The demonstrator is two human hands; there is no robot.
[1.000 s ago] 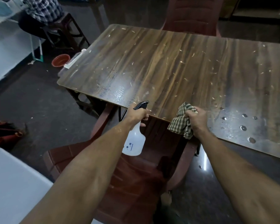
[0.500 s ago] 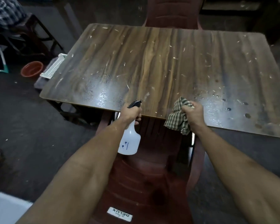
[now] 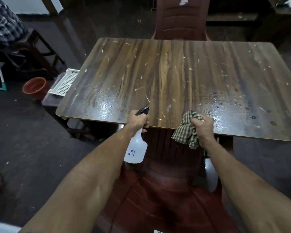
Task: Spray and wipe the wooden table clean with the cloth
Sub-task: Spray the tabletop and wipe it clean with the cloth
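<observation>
The wooden table (image 3: 175,73) fills the middle of the view, strewn with pale scraps and wet with droplets along its near edge. My left hand (image 3: 139,121) grips the neck of a white spray bottle (image 3: 136,150) with a black nozzle that points over the table's near edge. To its right, my right hand (image 3: 202,126) holds a bunched green checked cloth (image 3: 186,132) at that same edge, part of it hanging below the tabletop.
A dark red plastic chair (image 3: 158,199) stands right below my arms, and another chair (image 3: 181,17) is at the far side. A white perforated tray (image 3: 64,84) and a red bowl (image 3: 34,85) lie on the floor left. A seated person's checked sleeve (image 3: 2,22) is top left.
My view has swung to face the table squarely and the table now sits centred. Both hands keep their holds on the bottle and cloth at the near edge.
</observation>
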